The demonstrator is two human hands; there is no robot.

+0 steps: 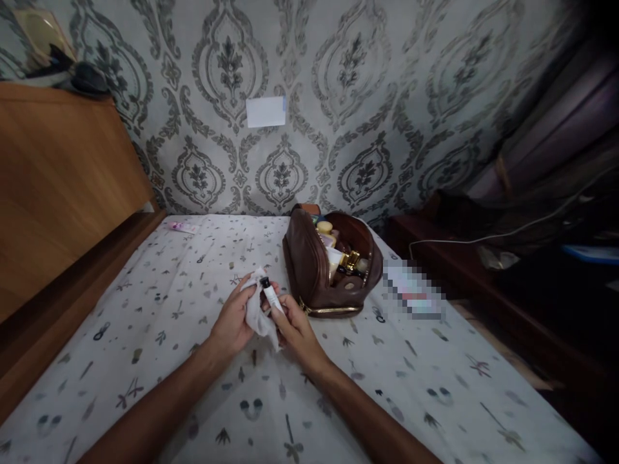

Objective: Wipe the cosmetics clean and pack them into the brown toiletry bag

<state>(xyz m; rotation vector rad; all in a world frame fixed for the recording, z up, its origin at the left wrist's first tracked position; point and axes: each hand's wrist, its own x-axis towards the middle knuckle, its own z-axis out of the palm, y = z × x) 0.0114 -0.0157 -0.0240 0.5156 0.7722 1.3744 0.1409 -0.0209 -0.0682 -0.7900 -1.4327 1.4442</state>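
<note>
My left hand point(233, 322) is closed on a crumpled white cloth point(258, 318) that hangs down between both hands. Pinched in my right hand point(297, 327) is a small white tube with a black cap point(271, 296), its cap end pointing up and to the left. The cloth lies against the tube's left side. Just beyond my right hand stands a brown leather toiletry bag point(309, 270), unzipped wide. Inside it are several cosmetic containers, among them a yellow-lidded jar point(324, 227) and a gold-coloured item point(354, 260).
A patterned white sheet point(193, 399) covers the surface under my arms. A pink tube point(182, 227) lies at its far left. A blurred-out item point(414, 291) lies right of the bag. A wooden cabinet point(62, 193) borders the left; a pale cable point(454, 242) runs along the right.
</note>
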